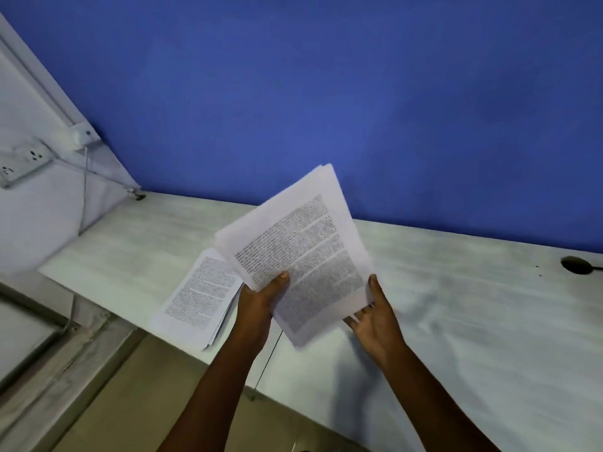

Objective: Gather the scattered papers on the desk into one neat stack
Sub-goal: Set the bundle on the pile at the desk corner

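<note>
A sheaf of printed papers (297,243) is held tilted above the white desk (473,305). My left hand (261,300) grips its lower left edge, thumb on the top page. My right hand (375,316) supports the lower right corner from beneath, thumb up along the edge and fingers under the sheets. A second pile of printed papers (200,295) lies flat on the desk near its front edge, just left of my left hand, partly covered by the held sheaf.
A blue wall (326,93) stands behind the desk. A white power strip (23,161) and a cable (85,177) are mounted on the white wall at the left. A cable hole (576,265) sits at the desk's far right. Floor shows below the front edge.
</note>
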The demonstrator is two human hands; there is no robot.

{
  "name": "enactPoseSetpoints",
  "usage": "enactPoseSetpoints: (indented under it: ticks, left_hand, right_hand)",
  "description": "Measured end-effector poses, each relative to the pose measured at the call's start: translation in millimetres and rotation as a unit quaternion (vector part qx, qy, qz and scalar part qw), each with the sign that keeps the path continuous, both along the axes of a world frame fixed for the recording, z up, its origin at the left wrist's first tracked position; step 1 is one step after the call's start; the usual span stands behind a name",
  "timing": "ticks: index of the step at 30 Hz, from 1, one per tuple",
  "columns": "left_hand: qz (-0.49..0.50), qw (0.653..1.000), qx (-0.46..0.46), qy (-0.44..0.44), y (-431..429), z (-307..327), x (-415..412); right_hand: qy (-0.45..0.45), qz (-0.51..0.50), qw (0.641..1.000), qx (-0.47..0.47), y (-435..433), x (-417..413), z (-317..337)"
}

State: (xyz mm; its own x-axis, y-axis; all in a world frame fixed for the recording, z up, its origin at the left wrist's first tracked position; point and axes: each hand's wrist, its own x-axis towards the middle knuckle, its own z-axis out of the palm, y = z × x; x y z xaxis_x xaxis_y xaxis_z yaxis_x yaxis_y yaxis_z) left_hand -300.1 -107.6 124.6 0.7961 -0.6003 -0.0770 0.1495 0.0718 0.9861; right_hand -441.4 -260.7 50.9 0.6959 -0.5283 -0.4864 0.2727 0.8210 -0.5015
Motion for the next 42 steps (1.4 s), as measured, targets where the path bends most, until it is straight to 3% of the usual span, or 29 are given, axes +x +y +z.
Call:
enactPoseSetpoints:
  ticks: [5,9,12,16,20,23,27,33,37,39,42]
  left_hand:
    - [0.059,0.998,0.030,-0.001,13,-3,-4]
    - [0.036,0.999,0.000,0.019,26,3,1]
    - [0.040,0.998,0.044,-0.003,31,-1,-1]
    - [0.088,0.991,0.099,-0.007,40,-7,5]
    - [0.061,0.986,0.151,-0.026,63,-3,36]
    - [0.040,0.984,0.163,-0.054,81,-5,65]
    - [0.017,0.987,0.156,-0.033,99,-19,104]
    - [-0.067,0.982,0.165,0.065,152,-53,201]
    - [-0.111,0.966,0.232,0.024,189,-83,255]
    - [-0.081,0.965,0.250,-0.002,198,-95,281]
    - [-0.064,0.956,0.284,-0.045,208,-107,312]
  right_hand:
    - [0.000,-0.027,1.000,0.009,5,6,11]
    - [-0.019,-0.033,0.998,0.039,15,17,10]
    - [-0.022,-0.029,0.999,0.032,26,31,14]
    - [0.078,-0.038,0.996,-0.034,27,37,18]
    - [0.225,-0.043,0.942,-0.246,20,38,11]
    - [0.184,0.048,0.922,-0.339,32,54,19]
    - [0.133,0.156,0.908,-0.365,65,100,19]
    - [0.206,0.092,0.912,-0.342,129,186,-1]
    - [0.258,0.036,0.909,-0.326,174,233,-17]
    - [0.289,0.069,0.894,-0.336,192,250,-23]
    - [0.361,0.174,0.843,-0.360,207,267,-39]
